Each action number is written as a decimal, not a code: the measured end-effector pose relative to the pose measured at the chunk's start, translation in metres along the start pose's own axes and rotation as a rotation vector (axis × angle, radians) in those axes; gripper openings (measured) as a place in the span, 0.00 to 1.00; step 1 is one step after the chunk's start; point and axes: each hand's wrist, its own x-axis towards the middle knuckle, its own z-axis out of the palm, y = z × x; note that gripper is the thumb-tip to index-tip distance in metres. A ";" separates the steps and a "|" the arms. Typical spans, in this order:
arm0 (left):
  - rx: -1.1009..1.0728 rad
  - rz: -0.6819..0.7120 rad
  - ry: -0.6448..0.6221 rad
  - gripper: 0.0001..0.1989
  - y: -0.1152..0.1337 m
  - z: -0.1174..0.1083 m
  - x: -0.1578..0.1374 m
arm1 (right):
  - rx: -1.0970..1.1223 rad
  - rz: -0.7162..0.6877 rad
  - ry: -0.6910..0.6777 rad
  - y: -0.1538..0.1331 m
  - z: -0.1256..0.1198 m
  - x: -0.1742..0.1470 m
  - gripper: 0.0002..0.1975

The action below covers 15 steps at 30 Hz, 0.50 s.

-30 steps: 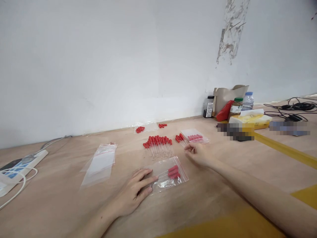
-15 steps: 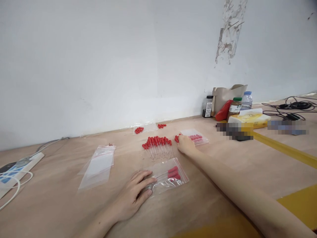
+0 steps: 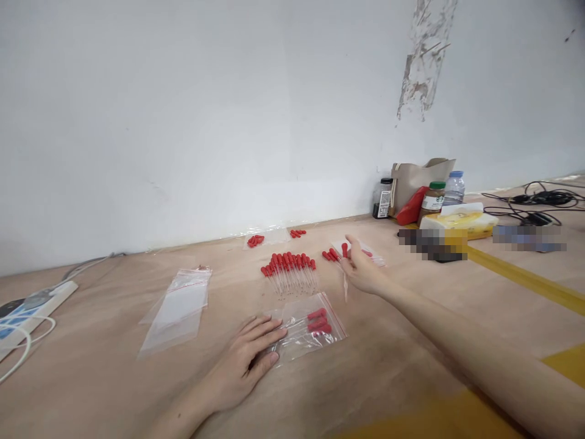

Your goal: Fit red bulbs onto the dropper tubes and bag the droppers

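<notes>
Red-bulbed dropper (image 3: 344, 249) is pinched in the fingers of my right hand (image 3: 364, 272), its bulb above them and its tube below, perhaps because this thin part looks fragile. My left hand (image 3: 253, 356) lies with fingers spread and gripping nothing, on one end of a clear bag (image 3: 299, 350); from here I judge it stops the bag from sliding on the bench (image 3: 109, 317). Inside, bagged droppers (image 3: 317, 324) lie side by side, bulbs toward the right edge. Beyond, loose droppers (image 3: 290, 262) are fanned with bulbs away from me, maybe to keep them in order
</notes>
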 end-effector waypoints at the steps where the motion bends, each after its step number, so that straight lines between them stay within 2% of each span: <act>1: 0.002 0.001 0.000 0.19 0.000 0.000 0.000 | 0.144 0.053 0.018 0.005 -0.002 -0.005 0.25; 4: 0.014 -0.006 -0.005 0.19 0.000 0.000 0.000 | 0.520 0.218 0.074 0.018 0.002 -0.020 0.22; 7: 0.014 -0.007 -0.006 0.19 0.000 0.000 0.000 | 0.731 0.308 0.104 0.024 0.012 -0.029 0.20; 15: 0.006 0.006 -0.004 0.18 0.000 -0.001 0.001 | 0.850 0.275 0.067 0.014 0.027 -0.037 0.21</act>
